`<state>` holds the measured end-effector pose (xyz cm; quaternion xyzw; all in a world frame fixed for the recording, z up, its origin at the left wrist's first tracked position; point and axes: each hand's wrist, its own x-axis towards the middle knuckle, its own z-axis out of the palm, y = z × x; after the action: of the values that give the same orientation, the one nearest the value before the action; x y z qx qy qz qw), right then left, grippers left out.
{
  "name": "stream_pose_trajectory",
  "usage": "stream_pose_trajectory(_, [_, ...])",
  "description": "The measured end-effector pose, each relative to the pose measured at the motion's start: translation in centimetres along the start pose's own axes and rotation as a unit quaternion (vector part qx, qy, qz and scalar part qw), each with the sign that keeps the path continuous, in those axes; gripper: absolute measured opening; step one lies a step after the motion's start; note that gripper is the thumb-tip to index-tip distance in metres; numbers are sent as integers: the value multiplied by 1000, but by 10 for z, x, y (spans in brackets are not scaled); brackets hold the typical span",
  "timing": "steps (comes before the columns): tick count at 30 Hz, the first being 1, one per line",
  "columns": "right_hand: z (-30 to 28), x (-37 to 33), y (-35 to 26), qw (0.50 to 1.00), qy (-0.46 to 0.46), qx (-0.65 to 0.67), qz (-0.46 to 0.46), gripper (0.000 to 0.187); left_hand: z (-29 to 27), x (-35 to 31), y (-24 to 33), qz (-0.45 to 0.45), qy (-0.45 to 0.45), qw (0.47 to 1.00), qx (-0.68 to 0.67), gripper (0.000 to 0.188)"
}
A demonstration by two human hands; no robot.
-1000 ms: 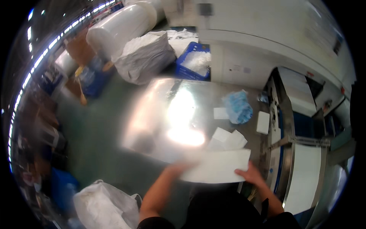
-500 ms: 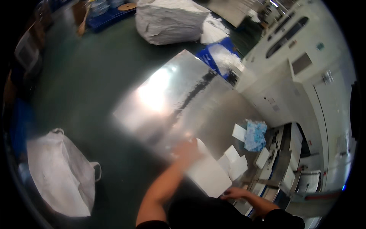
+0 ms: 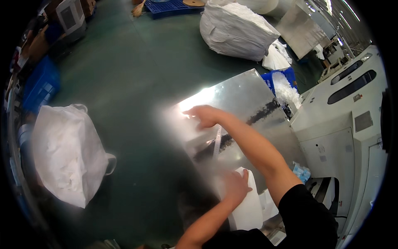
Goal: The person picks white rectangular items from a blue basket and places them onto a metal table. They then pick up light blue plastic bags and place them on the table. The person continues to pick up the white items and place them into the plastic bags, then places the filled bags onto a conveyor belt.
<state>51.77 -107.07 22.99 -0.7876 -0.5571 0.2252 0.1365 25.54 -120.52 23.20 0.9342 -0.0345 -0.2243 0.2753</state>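
A shiny metal tabletop (image 3: pixel 257 93) lies in front of me. My right hand (image 3: pixel 205 116) reaches across it to the far left edge, fingers stretched out, with no object visible in them. My left hand (image 3: pixel 237 186) rests on a white sheet or flat stack (image 3: pixel 248 213) at the near side of the table, thumb and a finger apart; its left side is blurred. Between the hands a narrow white strip (image 3: pixel 217 141) lies on the metal; its near end is blurred. More white pieces (image 3: pixel 268 204) lie beside the stack, partly hidden by my right arm.
A large white sack (image 3: pixel 70 157) with a loop handle stands on the green floor at left. Beyond the table are a bulging white bag (image 3: pixel 236 31) and a blue crate (image 3: pixel 292 76) with white scraps. A pale machine (image 3: pixel 331 124) borders the right; a light-blue crumpled bundle (image 3: pixel 301 172) lies near it.
My right hand has moved from the near right, beside the white stack, to the table's far left edge. My left hand has shifted onto the stack. The view has turned.
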Motion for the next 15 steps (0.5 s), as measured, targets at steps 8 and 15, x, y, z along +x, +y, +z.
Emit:
stream_pose_trajectory(8, [23, 26, 1, 948, -295, 57, 106, 74, 11, 5, -5, -21, 31, 999, 14, 90])
stream_pose_trajectory(15, [22, 13, 7, 936, -317, 103, 115, 67, 9, 3, -2, -25, 43, 998, 34, 90])
